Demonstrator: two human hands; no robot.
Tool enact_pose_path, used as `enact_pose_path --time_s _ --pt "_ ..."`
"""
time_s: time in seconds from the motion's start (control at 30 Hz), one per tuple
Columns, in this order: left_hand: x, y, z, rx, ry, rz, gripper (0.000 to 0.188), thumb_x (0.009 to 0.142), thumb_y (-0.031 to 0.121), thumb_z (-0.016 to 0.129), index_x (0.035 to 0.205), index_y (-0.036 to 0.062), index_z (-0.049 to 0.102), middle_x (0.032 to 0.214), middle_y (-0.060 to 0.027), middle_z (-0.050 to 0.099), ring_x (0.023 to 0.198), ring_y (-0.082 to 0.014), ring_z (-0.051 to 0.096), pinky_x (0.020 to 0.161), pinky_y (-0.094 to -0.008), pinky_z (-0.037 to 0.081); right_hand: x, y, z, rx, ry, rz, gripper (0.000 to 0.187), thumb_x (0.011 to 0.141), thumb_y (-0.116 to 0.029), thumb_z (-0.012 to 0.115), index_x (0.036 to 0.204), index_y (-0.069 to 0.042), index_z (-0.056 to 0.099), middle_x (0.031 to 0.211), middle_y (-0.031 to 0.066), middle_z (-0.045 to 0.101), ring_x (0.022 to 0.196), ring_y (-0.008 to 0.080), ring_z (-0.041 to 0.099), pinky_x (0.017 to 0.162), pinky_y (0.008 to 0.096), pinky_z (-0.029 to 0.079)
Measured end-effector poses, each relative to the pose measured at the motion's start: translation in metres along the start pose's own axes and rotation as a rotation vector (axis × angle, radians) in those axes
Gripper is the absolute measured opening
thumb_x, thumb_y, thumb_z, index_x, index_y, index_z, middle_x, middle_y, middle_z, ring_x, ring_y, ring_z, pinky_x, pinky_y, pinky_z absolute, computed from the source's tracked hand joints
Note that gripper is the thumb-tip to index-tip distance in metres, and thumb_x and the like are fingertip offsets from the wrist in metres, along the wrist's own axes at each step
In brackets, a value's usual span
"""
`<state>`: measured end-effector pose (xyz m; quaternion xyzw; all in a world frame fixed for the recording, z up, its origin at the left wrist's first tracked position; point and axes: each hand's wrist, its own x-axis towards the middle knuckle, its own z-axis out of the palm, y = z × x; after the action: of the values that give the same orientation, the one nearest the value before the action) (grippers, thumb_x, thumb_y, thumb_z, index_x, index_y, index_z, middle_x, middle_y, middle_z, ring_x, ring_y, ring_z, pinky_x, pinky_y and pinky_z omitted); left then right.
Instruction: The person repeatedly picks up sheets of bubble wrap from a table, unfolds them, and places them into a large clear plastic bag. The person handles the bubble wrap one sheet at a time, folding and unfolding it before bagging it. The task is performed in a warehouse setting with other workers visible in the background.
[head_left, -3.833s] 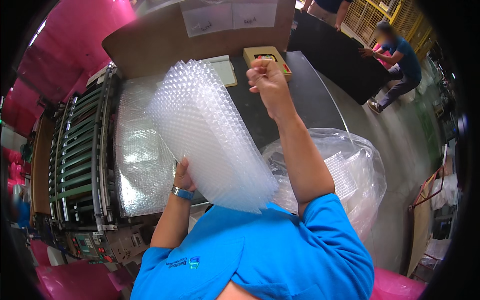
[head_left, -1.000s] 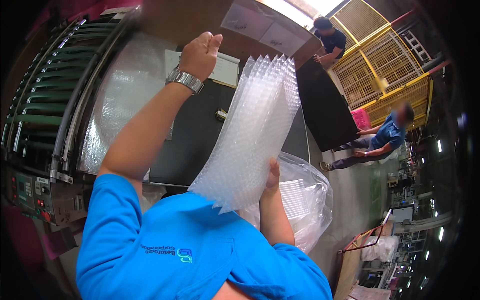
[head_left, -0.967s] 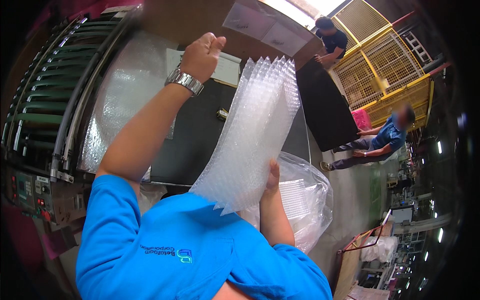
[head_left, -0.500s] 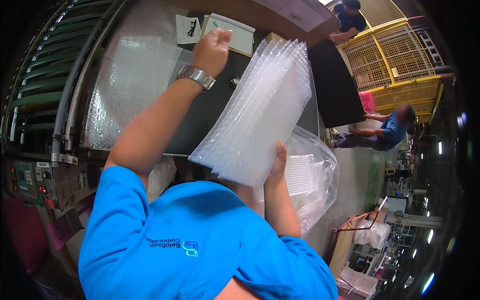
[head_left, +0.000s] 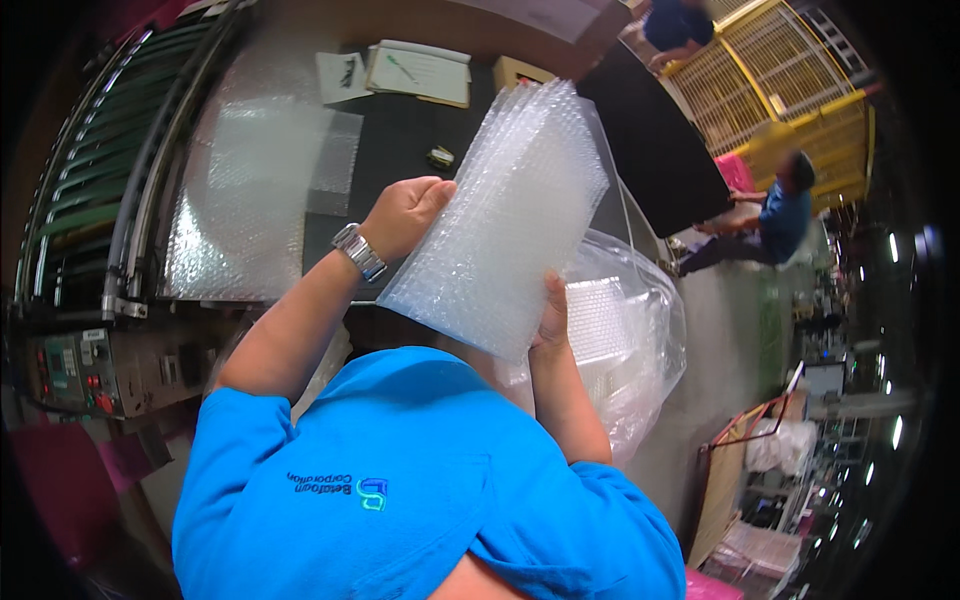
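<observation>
A stack of clear bubble wrap sheets [head_left: 510, 220] is held up in front of me, tilted, with its layers slightly fanned along the top. Its lower right edge is gripped by my right hand [head_left: 551, 318], thumb on the near face and the other fingers hidden behind. My left hand [head_left: 408, 215], a metal watch on its wrist, is closed at the stack's left edge, fingertips against the sheets. More bubble wrap [head_left: 250, 200] lies flat on the dark table [head_left: 385, 135] to the left. Below the stack, on the right, a clear plastic bag [head_left: 640, 350] contains further bubble wrap pieces.
A clipboard with paper [head_left: 425, 70], a loose paper [head_left: 340, 80], a small tape measure [head_left: 440, 157] and a cardboard box [head_left: 515, 75] sit toward the table's far side. A roller conveyor [head_left: 90, 170] and control box [head_left: 95, 370] flank the left. Two people handle a black sheet [head_left: 650, 150].
My left hand has come down from above the table to the stack's left edge. The sheets' fanned layers have drawn closer together. My right hand keeps its grip.
</observation>
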<state>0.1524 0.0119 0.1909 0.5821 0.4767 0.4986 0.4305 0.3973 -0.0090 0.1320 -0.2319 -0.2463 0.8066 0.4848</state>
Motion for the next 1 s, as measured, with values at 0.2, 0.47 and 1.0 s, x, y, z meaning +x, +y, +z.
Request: enact_pose_path --time_s 0.2,0.47,1.0 --pt "-0.019 -0.041 0.065 -0.208 0.039 -0.111 0.015 0.084 0.02 0.052 0.079 0.0059 0.048 0.062 0.002 0.047 0.052 -0.0045 0.045 0.046 -0.019 0.036 -0.06 -0.042 -0.069 -0.122 0.251 -0.239 0.051 0.079 -0.036 0.053 0.117 -0.003 0.043 0.108 0.0118 0.053 0.096 0.0265 0.052 0.083 0.0375 0.044" --pt "-0.08 -0.141 0.17 0.317 -0.018 -0.424 0.086 0.067 0.045 0.066 0.128 0.0009 0.024 0.126 -0.0224 0.033 0.118 -0.0336 0.031 0.097 -0.0368 0.028 -0.158 -0.112 -0.135 0.061 0.416 -0.511 0.058 0.079 -0.032 0.054 0.125 -0.005 0.032 0.119 0.0132 0.043 0.107 0.0293 0.044 0.09 0.0426 0.038" --pt "-0.059 -0.032 0.199 -1.492 -0.623 -0.594 0.046 0.068 0.002 0.047 0.114 0.0005 0.041 0.101 -0.0144 0.055 0.091 -0.0265 0.056 0.079 -0.0417 0.047 -0.235 -0.023 -0.215 -0.294 1.137 -0.17 0.074 0.074 -0.027 0.06 0.13 -0.016 0.012 0.122 0.0147 0.032 0.108 0.0283 0.034 0.081 0.048 0.034"
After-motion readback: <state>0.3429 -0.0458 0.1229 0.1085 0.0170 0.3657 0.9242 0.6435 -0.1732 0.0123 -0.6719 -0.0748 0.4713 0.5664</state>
